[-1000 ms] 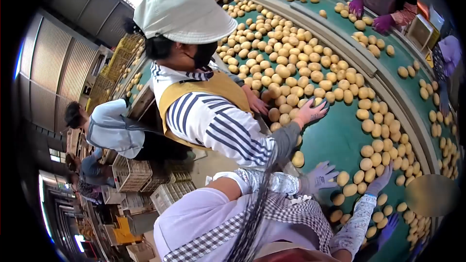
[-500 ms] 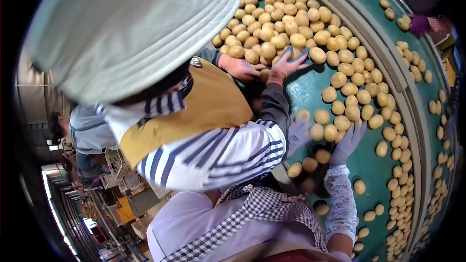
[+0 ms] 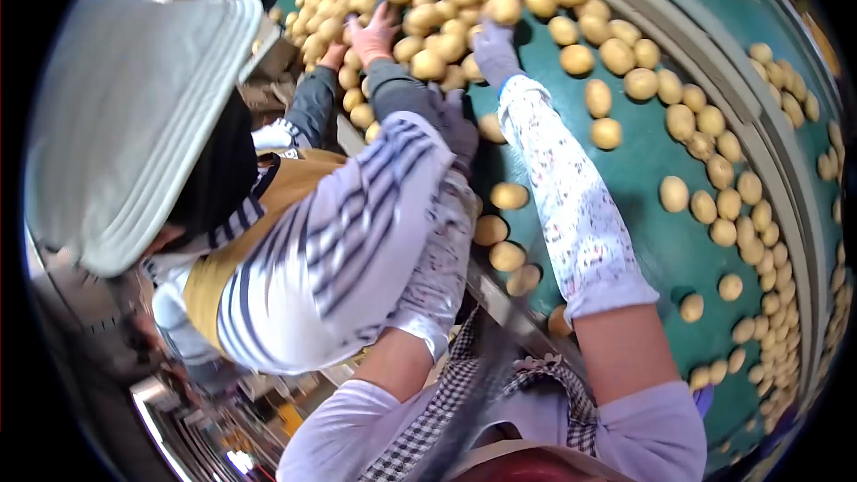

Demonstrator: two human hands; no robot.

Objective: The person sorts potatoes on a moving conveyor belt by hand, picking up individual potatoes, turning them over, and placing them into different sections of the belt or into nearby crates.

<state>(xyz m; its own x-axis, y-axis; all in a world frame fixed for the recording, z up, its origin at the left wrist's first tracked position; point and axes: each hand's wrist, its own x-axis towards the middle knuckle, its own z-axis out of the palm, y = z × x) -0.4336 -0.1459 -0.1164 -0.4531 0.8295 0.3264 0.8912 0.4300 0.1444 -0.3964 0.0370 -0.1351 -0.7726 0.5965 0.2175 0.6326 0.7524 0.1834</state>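
Observation:
My right hand, in a grey-purple glove and floral sleeve, reaches forward over the green conveyor belt. Its fingers are stretched against the near edge of a heap of potatoes, touching a potato. Beside the same heap is my left hand, in a matching glove, partly covered by a co-worker's striped sleeve. Its fingers point forward and apart, close to the potatoes, and look slightly blurred. Several loose potatoes lie between my forearms.
At my left a co-worker in a pale hat leans in, a hand on the heap. A curved metal rail divides the belt from a second lane with potatoes. More potatoes line the rail. The belt's near edge runs before me.
My view has swung. Both my hands have moved forward to the big heap, away from the smaller cluster of potatoes near the rail. The co-worker's hands now appear farther left.

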